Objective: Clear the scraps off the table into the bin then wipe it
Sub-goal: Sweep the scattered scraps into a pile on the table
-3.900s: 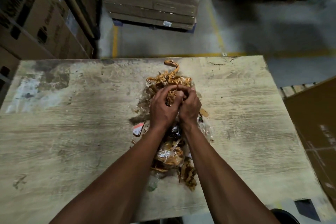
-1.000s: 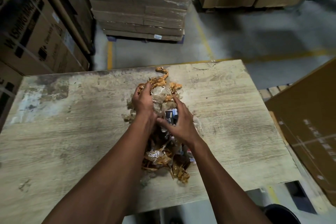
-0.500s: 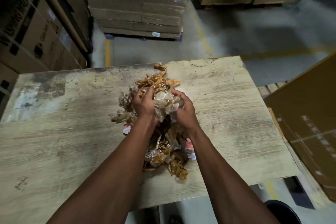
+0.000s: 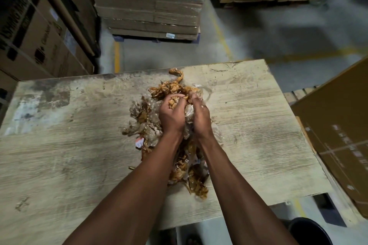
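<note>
Scraps (image 4: pixel 175 145) in left hand (image 4: pixel 171 117), right hand (image 4: pixel 201 119)

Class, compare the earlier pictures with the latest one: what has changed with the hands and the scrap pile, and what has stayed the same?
The left hand and right hand opened briefly, then closed together again, gripping scraps at the pile's far end. Loose plastic spread out leftwards. The pile remains on the table; nothing has reached the bin.
</note>
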`<state>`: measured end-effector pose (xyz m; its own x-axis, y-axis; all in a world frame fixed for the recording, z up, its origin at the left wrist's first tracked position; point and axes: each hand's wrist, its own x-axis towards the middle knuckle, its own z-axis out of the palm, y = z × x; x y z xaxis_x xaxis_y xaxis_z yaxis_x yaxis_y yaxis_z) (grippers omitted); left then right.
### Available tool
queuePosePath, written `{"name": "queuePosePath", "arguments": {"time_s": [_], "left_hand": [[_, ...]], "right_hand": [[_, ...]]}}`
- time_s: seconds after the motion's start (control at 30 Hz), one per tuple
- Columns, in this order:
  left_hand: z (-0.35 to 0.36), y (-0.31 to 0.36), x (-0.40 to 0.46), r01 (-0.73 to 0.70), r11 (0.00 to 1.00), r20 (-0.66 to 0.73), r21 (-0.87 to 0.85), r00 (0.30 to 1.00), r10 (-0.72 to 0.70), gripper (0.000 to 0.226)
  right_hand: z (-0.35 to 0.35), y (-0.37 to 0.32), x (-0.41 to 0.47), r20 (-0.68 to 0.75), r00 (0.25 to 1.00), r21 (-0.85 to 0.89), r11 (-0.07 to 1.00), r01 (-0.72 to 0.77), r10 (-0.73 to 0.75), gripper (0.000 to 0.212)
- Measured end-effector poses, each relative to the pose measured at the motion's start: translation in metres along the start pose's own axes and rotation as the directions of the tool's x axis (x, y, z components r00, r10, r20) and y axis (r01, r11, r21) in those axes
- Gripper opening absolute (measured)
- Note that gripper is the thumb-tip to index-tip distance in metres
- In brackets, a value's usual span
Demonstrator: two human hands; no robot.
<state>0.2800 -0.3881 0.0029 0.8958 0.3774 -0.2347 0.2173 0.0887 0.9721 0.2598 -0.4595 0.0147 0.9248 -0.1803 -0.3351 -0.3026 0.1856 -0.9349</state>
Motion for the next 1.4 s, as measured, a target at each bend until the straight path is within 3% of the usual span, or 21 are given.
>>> {"name": "queuePosePath", "arguments": {"time_s": [0.13,0.2,0.3,0.5,0.67,0.83,0.93,1.13,1.27,1.33,1.4], "left_hand": [[0.001,0.007,-0.006,-0.042,0.999,0.034,-0.032,0.998,0.043,0.015],[0.001,0.009,-0.009,-0.043,0.996,0.087,-0.076,0.995,0.050,0.015],[0.001,0.019,-0.017,-0.076,0.990,0.173,-0.120,0.980,0.096,0.046],[0.002,0.024,-0.014,0.000,0.990,0.307,-0.140,0.951,0.043,0.056],[0.000,0.022,-0.005,0.088,0.989,0.344,-0.116,0.938,-0.043,0.049],[-0.003,0.021,0.001,0.066,0.995,0.315,-0.075,0.948,-0.039,0.031],[-0.003,0.023,0.004,0.074,0.994,0.290,-0.080,0.956,-0.048,0.030],[0.001,0.016,0.010,0.061,0.994,0.245,-0.094,0.969,-0.036,0.030],[0.002,0.014,0.011,0.055,0.996,0.198,-0.074,0.979,-0.040,0.036],[0.003,0.015,0.009,0.025,0.995,0.189,-0.094,0.982,-0.007,0.028],[0.004,0.019,0.005,0.003,0.996,0.194,-0.094,0.981,0.016,0.023]], "right_hand": [[0.002,0.008,0.010,-0.114,0.993,0.002,0.999,0.033,-0.032,0.041],[0.002,0.007,0.011,-0.115,0.989,0.000,0.996,0.090,-0.090,0.037],[0.000,0.007,0.012,-0.082,0.981,-0.048,0.984,0.174,-0.177,0.033],[-0.007,0.001,0.016,-0.062,0.947,-0.227,0.928,0.294,-0.315,0.032],[-0.012,-0.003,0.016,0.078,0.966,-0.235,0.937,0.258,-0.247,0.045],[-0.023,-0.002,0.014,0.233,0.956,-0.215,0.950,0.228,-0.177,0.049],[-0.026,0.003,0.016,0.268,0.961,-0.246,0.959,0.138,-0.070,0.064],[-0.012,-0.001,0.009,0.168,0.982,0.004,0.996,0.090,-0.090,0.089],[-0.006,-0.013,0.005,0.023,1.000,0.321,0.947,0.008,-0.016,0.103],[-0.007,-0.013,0.005,-0.020,0.999,0.427,0.904,-0.018,0.029,0.094],[-0.002,-0.010,0.008,-0.083,0.996,0.328,0.945,0.012,0.016,0.066]]}}
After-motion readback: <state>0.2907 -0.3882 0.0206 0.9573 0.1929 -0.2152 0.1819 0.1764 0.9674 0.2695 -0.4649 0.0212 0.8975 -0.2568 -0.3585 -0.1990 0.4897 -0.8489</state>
